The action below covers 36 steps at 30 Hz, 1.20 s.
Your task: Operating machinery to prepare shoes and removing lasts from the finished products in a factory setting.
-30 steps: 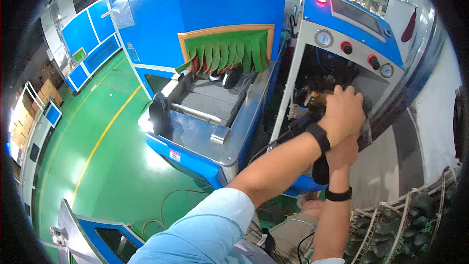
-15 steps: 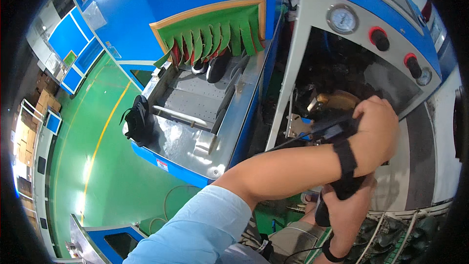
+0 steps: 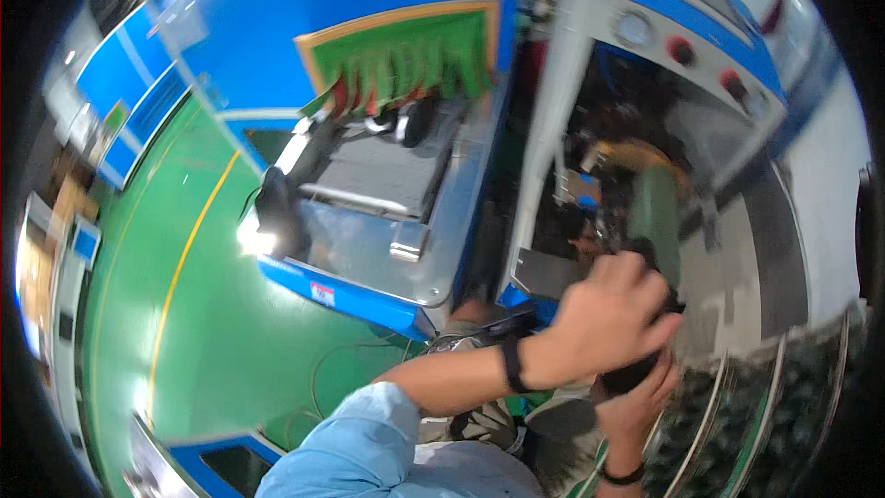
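Note:
The picture is motion-blurred. My left hand (image 3: pixel 608 314), with a black band on its wrist, is curled over the top of a dark object (image 3: pixel 634 374) in front of the open bay of a white and blue machine (image 3: pixel 553 101). My right hand (image 3: pixel 636 404) comes up from the lower edge and holds the same dark object from below. The object looks like a black shoe, but the blur hides its shape. Inside the bay a green rounded part (image 3: pixel 656 212) stands just above my hands.
To the left a blue conveyor machine (image 3: pixel 369 290) has a metal belt bed and a green strip curtain (image 3: pixel 406 55), with two dark shoes (image 3: pixel 406 120) lying at the curtain. The floor (image 3: pixel 184 350) is green with a yellow line. Dark racks stand at the lower right.
Both hands have come down and back from the machine's bay toward my body, still together on the dark object. The view has swung and blurred.

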Tool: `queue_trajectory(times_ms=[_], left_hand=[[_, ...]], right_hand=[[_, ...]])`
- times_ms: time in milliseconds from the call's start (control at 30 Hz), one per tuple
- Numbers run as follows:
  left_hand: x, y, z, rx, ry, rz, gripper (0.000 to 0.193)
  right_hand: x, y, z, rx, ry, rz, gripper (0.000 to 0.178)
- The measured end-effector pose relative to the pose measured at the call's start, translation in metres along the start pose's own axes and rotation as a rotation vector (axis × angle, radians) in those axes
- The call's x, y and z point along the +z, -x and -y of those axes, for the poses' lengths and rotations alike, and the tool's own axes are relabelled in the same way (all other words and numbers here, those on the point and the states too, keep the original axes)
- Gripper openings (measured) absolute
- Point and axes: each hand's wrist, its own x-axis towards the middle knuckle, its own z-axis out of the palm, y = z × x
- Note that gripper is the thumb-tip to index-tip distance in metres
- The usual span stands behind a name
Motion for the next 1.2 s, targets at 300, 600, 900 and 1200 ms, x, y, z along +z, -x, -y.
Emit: queue_trajectory(times_ms=[300, 600, 900, 1200], left_hand=[[0.002, 0.140, 0.062, -1.295, 1.757, 0.588, 0.085], [-0.039, 0.144, 0.042, -0.840, 0.681, 0.688, 0.064], [-0.040, 0.151, 0.063, -1.006, 0.709, 0.594, 0.059], [0.000, 0.178, 0.051, -0.922, 0.632, 0.612, 0.046]], right_hand=[[-0.044, 0.070, -0.028, -0.438, -0.084, 0.464, 0.088], [0.014, -0.048, -0.017, 0.558, -1.960, 0.514, 0.088], [0.024, -0.099, 0.003, 0.657, -1.930, 0.350, 0.047], [0.027, -0.126, -0.016, 0.789, -1.996, 0.578, 0.040]])
